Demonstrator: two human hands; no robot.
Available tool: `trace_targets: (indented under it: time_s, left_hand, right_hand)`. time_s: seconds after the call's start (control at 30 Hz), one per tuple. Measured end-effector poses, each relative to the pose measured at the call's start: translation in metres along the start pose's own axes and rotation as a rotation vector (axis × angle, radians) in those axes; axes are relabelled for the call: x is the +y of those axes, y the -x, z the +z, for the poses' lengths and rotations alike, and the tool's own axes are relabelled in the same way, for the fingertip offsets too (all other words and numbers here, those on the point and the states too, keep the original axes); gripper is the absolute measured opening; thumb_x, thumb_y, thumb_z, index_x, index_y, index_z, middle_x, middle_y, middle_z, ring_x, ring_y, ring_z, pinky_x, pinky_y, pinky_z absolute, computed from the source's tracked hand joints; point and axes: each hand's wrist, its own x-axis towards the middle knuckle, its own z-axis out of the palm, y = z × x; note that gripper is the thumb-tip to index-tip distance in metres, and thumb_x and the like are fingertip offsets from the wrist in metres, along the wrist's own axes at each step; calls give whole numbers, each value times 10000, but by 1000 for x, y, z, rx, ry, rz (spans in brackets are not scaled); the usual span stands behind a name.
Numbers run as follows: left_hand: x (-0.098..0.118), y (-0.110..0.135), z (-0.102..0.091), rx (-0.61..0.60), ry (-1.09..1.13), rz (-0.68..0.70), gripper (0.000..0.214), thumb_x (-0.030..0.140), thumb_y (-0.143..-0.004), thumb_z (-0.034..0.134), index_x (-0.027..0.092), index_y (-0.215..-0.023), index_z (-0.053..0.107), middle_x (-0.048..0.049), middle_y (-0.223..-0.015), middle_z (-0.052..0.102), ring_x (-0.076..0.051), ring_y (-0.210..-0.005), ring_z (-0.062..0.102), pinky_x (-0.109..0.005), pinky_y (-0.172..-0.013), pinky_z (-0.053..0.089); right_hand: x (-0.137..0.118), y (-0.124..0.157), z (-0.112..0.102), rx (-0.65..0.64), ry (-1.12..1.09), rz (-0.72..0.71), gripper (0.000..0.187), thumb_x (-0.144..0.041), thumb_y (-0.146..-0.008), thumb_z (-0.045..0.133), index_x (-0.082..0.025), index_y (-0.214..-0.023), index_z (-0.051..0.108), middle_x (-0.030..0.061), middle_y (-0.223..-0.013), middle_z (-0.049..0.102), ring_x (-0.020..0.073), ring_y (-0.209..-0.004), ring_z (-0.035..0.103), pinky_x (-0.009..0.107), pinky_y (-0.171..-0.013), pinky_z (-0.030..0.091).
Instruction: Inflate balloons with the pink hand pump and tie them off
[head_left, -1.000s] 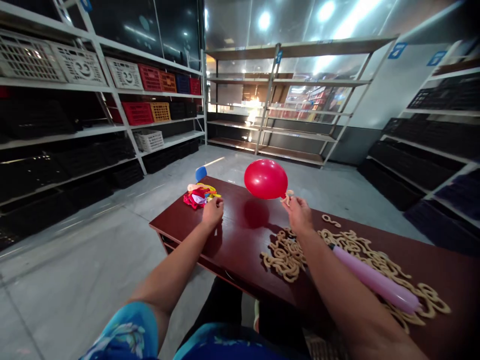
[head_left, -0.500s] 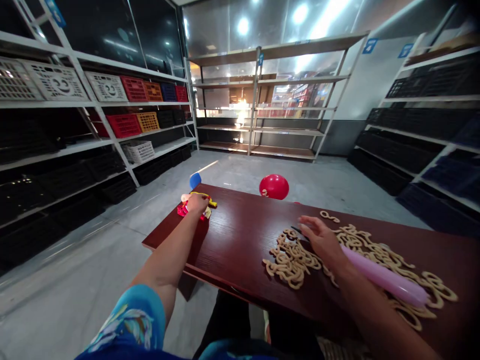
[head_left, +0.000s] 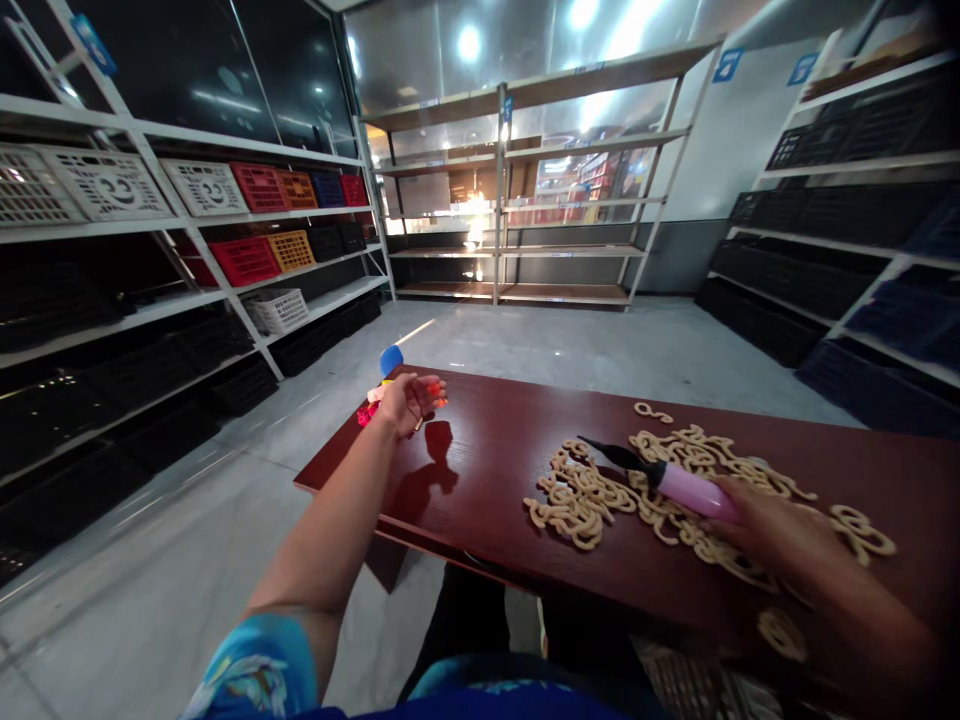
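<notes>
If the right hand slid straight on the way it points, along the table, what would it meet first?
The right hand, gripping the pink pump, points left across the table. The heap of beige clips lies first in its way, probably already touching it.

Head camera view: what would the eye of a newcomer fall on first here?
First, the heap of beige curly S-shaped pieces spread over the right half of the dark red wooden table. On it lies a long pink tube with a black pointed tip, which the right hand grips. At the table's far left corner, the left hand holds a small red limp balloon.
</notes>
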Motion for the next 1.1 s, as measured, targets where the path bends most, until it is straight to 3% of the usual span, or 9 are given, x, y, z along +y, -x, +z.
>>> trace_targets:
  time_s: [0.1, 0.13, 0.23, 0.3, 0.43, 0.53, 0.7, 0.87, 1.1]
  left_hand:
    - [-43, 11, 14, 81, 62, -113, 300, 333, -834, 461, 73, -769, 594, -147, -787, 644, -160, -611, 618, -256, -505, 494]
    - [-58, 14, 18, 118, 78, -121, 262, 318, -824, 496, 78, -764, 584, -126, -749, 637, -143, -576, 608, -243, -489, 488]
    - [-94, 21, 30, 181, 155, -138, 101, 198, -792, 562, 99, -811, 560, -79, -714, 625, -111, -549, 597, -209, -488, 482]
    - [-107, 26, 37, 203, 237, -138, 134, 94, -767, 570, 136, -890, 538, -62, -756, 635, -111, -586, 614, -215, -528, 497]
    - [-116, 35, 50, 204, 360, -150, 272, 31, -757, 550, 180, -979, 502, -48, -791, 642, -120, -628, 633, -254, -592, 518]
    - [-118, 39, 57, 206, 387, -136, 255, 54, -768, 543, 178, -987, 499, -42, -782, 639, -121, -625, 634, -253, -590, 517]
    - [-122, 40, 62, 188, 406, -77, 242, 69, -752, 565, 179, -960, 507, -34, -778, 640, -124, -648, 638, -252, -612, 519]
    - [-123, 38, 61, 244, 448, -23, 203, 58, -744, 568, 166, -904, 509, -36, -761, 640, -115, -647, 633, -251, -658, 519]
    - [-134, 43, 66, 249, 300, 147, 318, 147, -686, 665, 174, -956, 500, -46, -784, 638, -131, -659, 629, -268, -631, 502]
  right_hand:
    - [-6, 2, -5, -125, 112, -138, 327, -433, -587, 660, -297, -880, 608, 155, -966, 635, 293, -828, 594, 402, -634, 373]
    - [-12, 4, -7, -107, 115, -159, 329, -454, -622, 629, -286, -904, 598, 160, -984, 629, 292, -842, 592, 403, -651, 384]
    - [-46, 16, -18, -59, 29, -206, 401, -502, -672, 581, -267, -997, 571, 146, -974, 634, 273, -838, 596, 383, -687, 416]
    - [-77, 32, -26, -133, -68, -219, 462, -524, -690, 558, -283, -1084, 544, 98, -971, 647, 251, -791, 612, 356, -654, 434]
    - [-133, 64, -35, -331, -213, -354, 531, -489, -732, 529, -307, -1228, 476, 56, -1053, 641, 240, -870, 620, 327, -710, 454]
    - [-152, 76, -32, -309, -197, -384, 585, -440, -710, 572, -306, -1266, 452, 64, -1168, 592, 269, -968, 593, 360, -786, 443]
    - [-152, 76, -22, -239, -155, -393, 580, -405, -707, 577, -319, -1267, 451, 61, -1217, 560, 294, -1003, 576, 416, -811, 440]
    - [-147, 77, -18, -209, -116, -383, 581, -418, -690, 588, -325, -1250, 466, 58, -1179, 582, 302, -972, 589, 430, -776, 458]
    - [-150, 77, -18, -209, -36, -387, 572, -434, -726, 535, -276, -1268, 442, 75, -1101, 616, 263, -905, 605, 393, -740, 459]
